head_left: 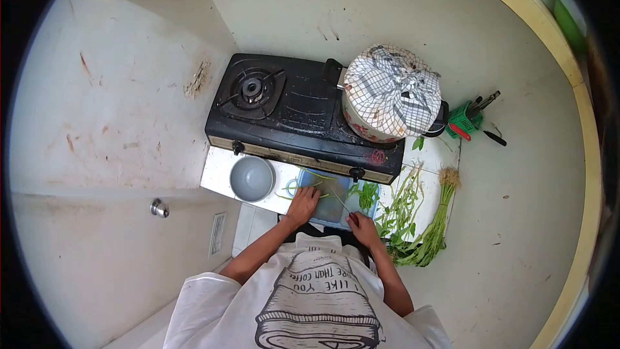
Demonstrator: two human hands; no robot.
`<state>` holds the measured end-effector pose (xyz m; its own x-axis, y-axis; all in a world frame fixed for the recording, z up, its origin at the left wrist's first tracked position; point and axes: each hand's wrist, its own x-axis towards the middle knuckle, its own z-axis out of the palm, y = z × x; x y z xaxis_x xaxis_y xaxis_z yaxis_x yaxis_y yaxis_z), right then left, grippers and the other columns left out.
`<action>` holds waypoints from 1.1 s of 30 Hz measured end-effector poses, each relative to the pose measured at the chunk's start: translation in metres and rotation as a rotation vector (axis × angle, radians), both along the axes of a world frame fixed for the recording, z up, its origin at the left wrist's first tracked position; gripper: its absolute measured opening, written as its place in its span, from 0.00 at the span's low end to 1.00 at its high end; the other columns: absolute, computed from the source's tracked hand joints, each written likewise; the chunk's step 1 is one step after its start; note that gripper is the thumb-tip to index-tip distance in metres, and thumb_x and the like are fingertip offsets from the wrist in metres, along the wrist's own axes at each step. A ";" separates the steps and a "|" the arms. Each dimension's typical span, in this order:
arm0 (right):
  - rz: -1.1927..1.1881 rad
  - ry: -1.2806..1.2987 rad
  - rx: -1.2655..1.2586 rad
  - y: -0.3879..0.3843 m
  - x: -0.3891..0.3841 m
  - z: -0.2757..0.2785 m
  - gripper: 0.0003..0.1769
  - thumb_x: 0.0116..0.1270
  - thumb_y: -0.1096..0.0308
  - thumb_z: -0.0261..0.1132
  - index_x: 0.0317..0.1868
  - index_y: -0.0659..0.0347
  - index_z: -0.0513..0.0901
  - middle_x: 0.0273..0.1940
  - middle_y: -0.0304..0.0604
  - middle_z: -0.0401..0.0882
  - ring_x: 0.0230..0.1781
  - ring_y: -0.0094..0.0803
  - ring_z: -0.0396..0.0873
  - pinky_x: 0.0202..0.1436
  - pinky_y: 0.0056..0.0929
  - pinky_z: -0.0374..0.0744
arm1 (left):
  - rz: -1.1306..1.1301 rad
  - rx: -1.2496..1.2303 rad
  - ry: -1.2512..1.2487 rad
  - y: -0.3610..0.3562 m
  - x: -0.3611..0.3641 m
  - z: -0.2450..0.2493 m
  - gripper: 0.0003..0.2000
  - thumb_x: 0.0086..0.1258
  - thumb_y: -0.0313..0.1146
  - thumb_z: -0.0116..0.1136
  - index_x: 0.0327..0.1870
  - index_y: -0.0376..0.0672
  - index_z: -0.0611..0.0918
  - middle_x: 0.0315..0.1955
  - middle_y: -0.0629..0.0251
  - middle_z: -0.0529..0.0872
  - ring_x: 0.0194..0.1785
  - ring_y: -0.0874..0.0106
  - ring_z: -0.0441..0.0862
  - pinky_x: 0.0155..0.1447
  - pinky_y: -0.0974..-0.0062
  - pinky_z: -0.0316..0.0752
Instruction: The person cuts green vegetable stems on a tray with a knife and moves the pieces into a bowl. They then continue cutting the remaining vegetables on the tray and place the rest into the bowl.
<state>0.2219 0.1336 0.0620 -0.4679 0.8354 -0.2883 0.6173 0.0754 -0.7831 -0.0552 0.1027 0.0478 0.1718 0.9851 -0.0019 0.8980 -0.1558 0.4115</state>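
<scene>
My left hand (303, 204) rests on a blue cutting board (329, 220), its fingers bent down over thin green vegetable stems (321, 175). Some stems stick out to the left of that hand. In my right hand (363, 228), at the board's right side, is a knife (341, 202) with a dark handle. Its thin blade points up and left across the board. Cut green leaves (367, 194) lie in a small heap on the board's right part, just above my right hand.
Left of the board stands a grey bowl (252, 179). A black two-burner gas stove (303, 100) is behind, carrying a pot (361, 119) wrapped in checked cloth (394, 84). Loose greens (402, 207) and a rooted bundle of greens (440, 223) lie right. A green basket (462, 118) holds utensils.
</scene>
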 end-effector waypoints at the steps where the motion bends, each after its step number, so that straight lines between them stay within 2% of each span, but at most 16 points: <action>1: -0.014 0.028 0.011 0.004 0.000 -0.001 0.19 0.77 0.56 0.67 0.41 0.69 0.82 0.30 0.58 0.83 0.30 0.52 0.83 0.38 0.43 0.79 | 0.005 -0.020 -0.008 -0.001 0.004 0.002 0.18 0.63 0.23 0.61 0.55 0.39 0.78 0.48 0.51 0.79 0.58 0.50 0.77 0.64 0.53 0.71; 3: -0.065 0.077 -0.004 0.012 -0.005 -0.004 0.19 0.77 0.56 0.67 0.40 0.68 0.82 0.27 0.54 0.82 0.28 0.45 0.83 0.36 0.40 0.79 | 0.005 -0.054 -0.022 0.002 0.007 0.004 0.16 0.67 0.23 0.60 0.56 0.37 0.78 0.47 0.50 0.78 0.57 0.49 0.78 0.63 0.53 0.72; 5: -0.141 0.115 -0.059 0.020 -0.013 -0.006 0.19 0.78 0.56 0.67 0.40 0.68 0.82 0.25 0.49 0.82 0.26 0.36 0.82 0.34 0.37 0.78 | 0.073 -0.068 -0.296 0.013 0.004 0.002 0.14 0.70 0.23 0.58 0.55 0.36 0.78 0.47 0.49 0.78 0.55 0.48 0.78 0.60 0.54 0.74; 6: -0.107 0.082 -0.077 0.026 -0.016 -0.006 0.17 0.77 0.57 0.69 0.43 0.66 0.84 0.24 0.42 0.82 0.26 0.26 0.81 0.32 0.32 0.77 | 0.105 -0.073 -0.436 0.020 0.002 0.007 0.13 0.72 0.23 0.58 0.55 0.35 0.78 0.47 0.48 0.77 0.54 0.47 0.78 0.59 0.55 0.75; 9: -0.192 0.217 -0.101 0.029 -0.032 -0.001 0.15 0.76 0.59 0.71 0.47 0.65 0.85 0.28 0.38 0.84 0.26 0.23 0.79 0.32 0.29 0.77 | 0.073 -0.073 -0.563 0.030 -0.010 0.029 0.10 0.77 0.26 0.56 0.54 0.34 0.79 0.48 0.48 0.79 0.53 0.48 0.80 0.56 0.59 0.78; 12: -0.252 0.343 0.058 0.033 -0.053 0.009 0.15 0.75 0.60 0.71 0.49 0.64 0.85 0.30 0.36 0.85 0.24 0.19 0.75 0.30 0.26 0.75 | 0.010 -0.192 -0.678 0.039 -0.021 0.043 0.09 0.78 0.27 0.56 0.54 0.36 0.81 0.47 0.53 0.84 0.53 0.57 0.84 0.57 0.65 0.78; 15: -0.342 0.450 -0.048 0.037 -0.072 0.037 0.14 0.76 0.61 0.71 0.50 0.64 0.85 0.34 0.36 0.87 0.23 0.16 0.71 0.27 0.23 0.72 | -0.009 -0.450 -0.846 0.042 -0.029 0.071 0.08 0.80 0.27 0.55 0.55 0.39 0.82 0.45 0.60 0.89 0.51 0.67 0.85 0.59 0.68 0.77; 16: -0.362 0.424 -0.170 0.038 -0.075 0.056 0.13 0.77 0.62 0.70 0.51 0.63 0.84 0.36 0.36 0.87 0.22 0.14 0.68 0.25 0.20 0.69 | -0.015 -0.462 -0.870 0.042 -0.031 0.074 0.08 0.80 0.27 0.55 0.55 0.39 0.82 0.44 0.62 0.89 0.50 0.70 0.84 0.58 0.69 0.76; 19: -0.530 0.601 -0.191 0.036 -0.087 0.064 0.15 0.78 0.62 0.70 0.55 0.64 0.83 0.37 0.34 0.86 0.24 0.14 0.70 0.25 0.19 0.70 | -0.031 -0.501 -0.960 0.040 -0.035 0.077 0.08 0.81 0.27 0.55 0.55 0.40 0.82 0.44 0.67 0.89 0.48 0.75 0.83 0.56 0.73 0.76; 22: -0.598 0.731 -0.201 0.037 -0.091 0.067 0.14 0.77 0.63 0.70 0.54 0.63 0.84 0.38 0.33 0.85 0.23 0.14 0.71 0.26 0.18 0.70 | -0.048 -0.551 -1.056 0.041 -0.037 0.080 0.07 0.82 0.29 0.55 0.54 0.41 0.83 0.44 0.70 0.89 0.45 0.78 0.82 0.54 0.76 0.76; 27: -0.561 0.594 -0.169 0.035 -0.097 0.092 0.12 0.77 0.64 0.71 0.52 0.64 0.84 0.36 0.33 0.84 0.24 0.15 0.72 0.26 0.19 0.70 | -0.050 -0.692 -1.153 0.052 -0.038 0.094 0.07 0.83 0.31 0.54 0.53 0.41 0.83 0.40 0.72 0.88 0.39 0.82 0.78 0.47 0.79 0.74; 30: -0.591 0.561 -0.181 0.034 -0.107 0.105 0.11 0.76 0.65 0.71 0.50 0.63 0.85 0.33 0.32 0.83 0.23 0.15 0.73 0.25 0.19 0.70 | -0.076 -0.695 -1.188 0.061 -0.036 0.100 0.08 0.84 0.32 0.54 0.52 0.41 0.83 0.39 0.73 0.88 0.35 0.82 0.75 0.43 0.79 0.73; 33: -0.634 0.562 -0.162 0.036 -0.113 0.107 0.11 0.76 0.64 0.71 0.50 0.63 0.86 0.31 0.32 0.83 0.22 0.15 0.73 0.25 0.19 0.70 | -0.138 -0.696 -1.131 0.068 -0.039 0.100 0.07 0.83 0.31 0.54 0.53 0.41 0.83 0.39 0.72 0.88 0.34 0.82 0.75 0.40 0.80 0.73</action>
